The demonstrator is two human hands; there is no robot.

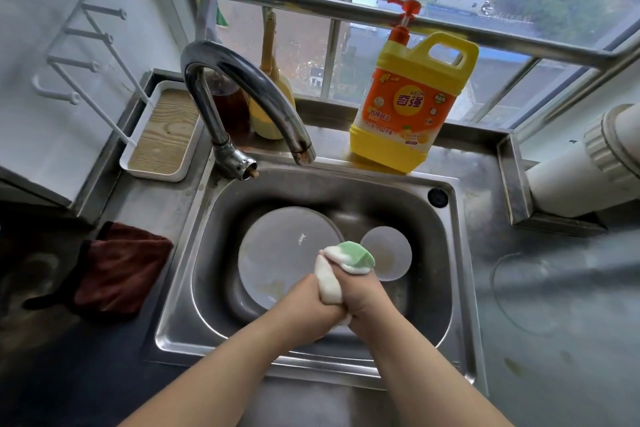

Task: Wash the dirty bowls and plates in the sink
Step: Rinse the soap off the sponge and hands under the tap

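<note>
A white plate [277,253] with brownish smears lies in the steel sink [443,263], and a small white bowl [391,250] sits to its right. Above them, my left hand [308,302] and my right hand [363,298] are pressed together, both squeezing a foamy green-and-white sponge [356,258]. The sponge's green end sticks out above my right hand, and white foam shows between my palms. My hands hide the plate's near right edge.
The curved faucet [242,90] arches over the sink's back left; no water runs. A yellow detergent jug [412,97] with a red pump stands on the back ledge. A white tray [162,135] sits at left, a dark red cloth [117,270] on the counter.
</note>
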